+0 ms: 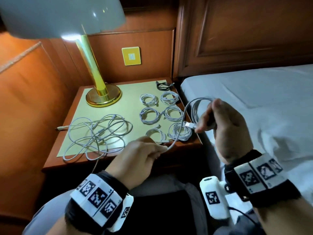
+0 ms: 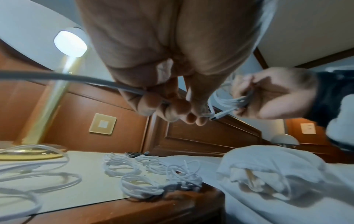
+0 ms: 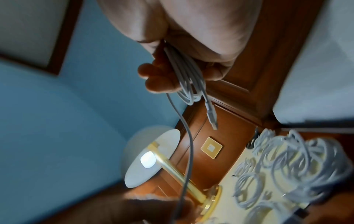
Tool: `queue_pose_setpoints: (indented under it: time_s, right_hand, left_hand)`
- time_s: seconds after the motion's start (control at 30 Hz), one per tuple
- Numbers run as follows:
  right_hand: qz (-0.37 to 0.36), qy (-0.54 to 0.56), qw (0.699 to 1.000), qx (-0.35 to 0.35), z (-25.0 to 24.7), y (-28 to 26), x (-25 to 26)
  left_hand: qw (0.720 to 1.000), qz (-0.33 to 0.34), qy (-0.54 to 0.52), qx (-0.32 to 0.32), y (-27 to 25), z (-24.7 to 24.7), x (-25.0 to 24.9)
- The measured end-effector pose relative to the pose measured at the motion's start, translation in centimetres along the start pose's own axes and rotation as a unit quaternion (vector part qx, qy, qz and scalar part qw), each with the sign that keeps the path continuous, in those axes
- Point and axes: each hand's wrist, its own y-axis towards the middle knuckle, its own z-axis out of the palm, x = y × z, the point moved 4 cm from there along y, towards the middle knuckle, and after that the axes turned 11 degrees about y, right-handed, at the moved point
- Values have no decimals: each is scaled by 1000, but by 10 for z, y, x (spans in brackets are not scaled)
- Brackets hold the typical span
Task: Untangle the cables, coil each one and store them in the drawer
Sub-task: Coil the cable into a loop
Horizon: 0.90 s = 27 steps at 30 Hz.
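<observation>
Head view | coiling step | right hand [image 1: 227,126] grips white cable [image 1: 196,106] loops beside lamp [image 1: 100,92] | left hand [image 1: 135,160] pinches tail | next: feed slack.

white cable [image 1: 196,107] half-coiled, tangle [image 1: 94,133] on nightstand [image 1: 118,160]

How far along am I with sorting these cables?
Done: six white coils and a black one lie on the nightstand. In hand: right hand holds a part-wound cable, left hand feeds it. Left: the tangle; nothing visibly stored yet.
</observation>
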Motion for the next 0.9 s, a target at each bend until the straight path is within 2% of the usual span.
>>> queue_pose_setpoints:
  time_s: [0.07,0.1,0.13,0.2,0.27,0.37,0.47,0.57,0.73,0.9]
  right_hand:
    - [-87,-160,981,73,13,-9,1]
    - [-104,-215,965,107,19,-13,0]
    - [-106,-256,951,140,22,-16,-5]
    - [-41,-286,939,188,24,-19,-18]
    - [51,-242,945,213,27,-23,-28]
    - [80,-188,953,225,36,-27,-25]
    - [169,-81,956,227,44,-31,-28]
    - [271,27,936,223,48,-33,-32]
    - [334,122,908,223,46,-37,-34]
    - [324,161,917,167,41,-31,-36]
  left_hand:
    - [999,30,-22,11,2,5,-16]
    - [999,33,-41,7,2,6,-20]
    - [998,28,-63,-7,3,5,-22]
    - [993,1,-112,-46,5,-1,-20]
    - [983,-15,-155,-94,6,-9,-15]
    - [971,-14,-187,-147,6,-15,-14]
    - [966,-15,-201,-164,5,-18,-15]
    - [966,-4,-198,-168,3,-17,-16]
    - [966,-25,-208,-151,6,-9,-16]
    - [962,-39,-243,-120,4,-2,-12]
